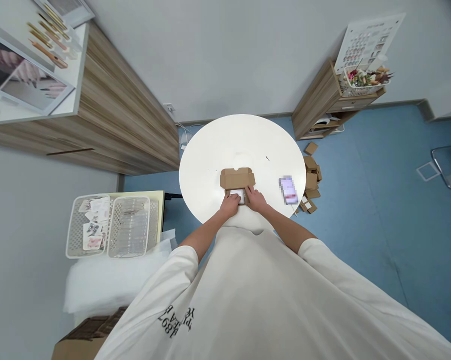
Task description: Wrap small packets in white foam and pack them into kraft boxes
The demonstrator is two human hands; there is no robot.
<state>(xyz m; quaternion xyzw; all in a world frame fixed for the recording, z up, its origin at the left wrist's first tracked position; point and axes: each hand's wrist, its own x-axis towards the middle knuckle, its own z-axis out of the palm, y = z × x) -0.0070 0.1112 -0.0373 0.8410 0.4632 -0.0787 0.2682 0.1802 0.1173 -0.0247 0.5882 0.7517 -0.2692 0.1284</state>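
Note:
A small brown cardboard box (237, 179) stands with its lid flipped up near the front edge of a round white table (217, 140). Inside it lies a flat white item (239, 193), partly covered by fingers. My left hand (231, 204) is closed over the box's left front, its bent fingertips reaching in onto the white item. At the right side of the box, my right hand (256, 198) grips the wall by the lid's corner.
A phone (288, 190) with a cable lies right on the table. Folded cardboard boxes (311, 175) are piled on the floor beyond. To my left are white baskets (128, 227) of packets and clear cases, bubble wrap (97, 282) and a wooden cabinet (123, 95).

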